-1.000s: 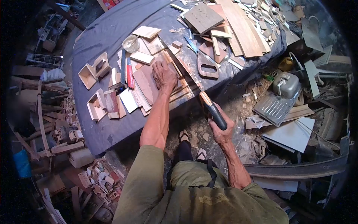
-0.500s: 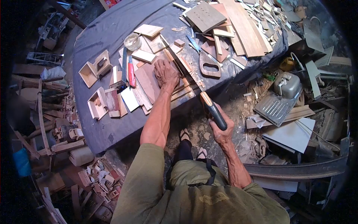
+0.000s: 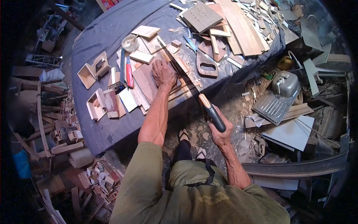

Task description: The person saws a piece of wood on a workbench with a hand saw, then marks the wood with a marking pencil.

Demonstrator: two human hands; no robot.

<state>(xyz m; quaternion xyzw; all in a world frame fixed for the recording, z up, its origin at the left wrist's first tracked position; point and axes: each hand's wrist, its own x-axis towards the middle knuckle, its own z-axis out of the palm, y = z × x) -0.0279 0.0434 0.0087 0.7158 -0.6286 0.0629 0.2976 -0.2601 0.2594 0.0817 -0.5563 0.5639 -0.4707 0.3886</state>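
Note:
My right hand (image 3: 221,131) is closed round the black and tan handle of a handsaw (image 3: 212,113). The saw's long narrow blade reaches up and left across the front part of the table, over strips of wood. Just left of the blade, my left hand (image 3: 164,73) presses down with bent fingers on a brown wooden board (image 3: 144,79), whose right part it hides. Further left lie a red-handled tool (image 3: 129,74) and a white block (image 3: 128,99). A glass jar (image 3: 130,43) stands behind, beside pale wood pieces (image 3: 141,56).
A second handsaw (image 3: 207,66) lies right of the blade. Planks (image 3: 238,26) and offcuts pile up at the back right of the cloth-covered table (image 3: 112,132). Small open wooden boxes (image 3: 96,103) sit at the left. A metal sink (image 3: 274,110) and scrap lie on the floor at right.
The view has shifted slightly. The handsaw has come a little towards me, and its blade shows more of its side. My left hand stays on the board.

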